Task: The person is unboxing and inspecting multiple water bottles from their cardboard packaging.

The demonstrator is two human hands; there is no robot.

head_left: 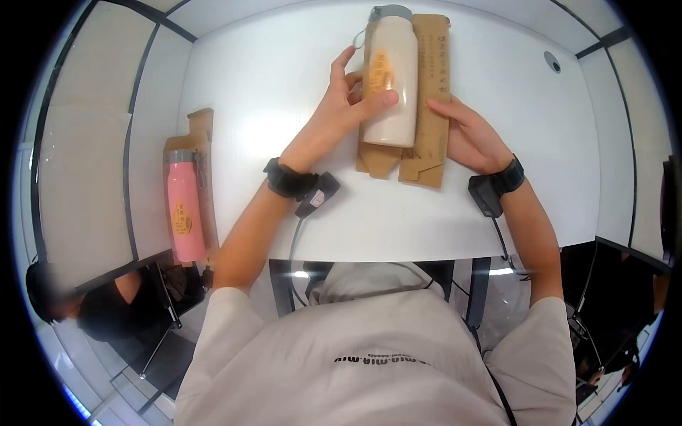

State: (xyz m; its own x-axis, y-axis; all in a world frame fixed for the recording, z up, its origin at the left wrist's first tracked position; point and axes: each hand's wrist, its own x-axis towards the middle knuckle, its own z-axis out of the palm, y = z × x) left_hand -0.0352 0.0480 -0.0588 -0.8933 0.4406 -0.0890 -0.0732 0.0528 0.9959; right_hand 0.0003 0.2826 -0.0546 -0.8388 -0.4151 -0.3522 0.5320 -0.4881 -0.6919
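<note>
A cream bottle (396,78) with a grey lid, a carry loop and an orange label lies on a flattened brown cardboard box (432,78). My left hand (342,103) grips the bottle from its left side. The thumb presses on the bottle's front, and the other fingers are partly hidden at its left edge. At the right edge of the cardboard, my right hand (474,135) pinches it, thumb on the front face and fingers mostly hidden behind.
A pink bottle (186,209) with a grey lid lies on another flattened box (202,131) at the left of the white table (369,220). Partition walls flank the table. A round cable hole (552,62) is at the back right. Cables hang from both wrist devices.
</note>
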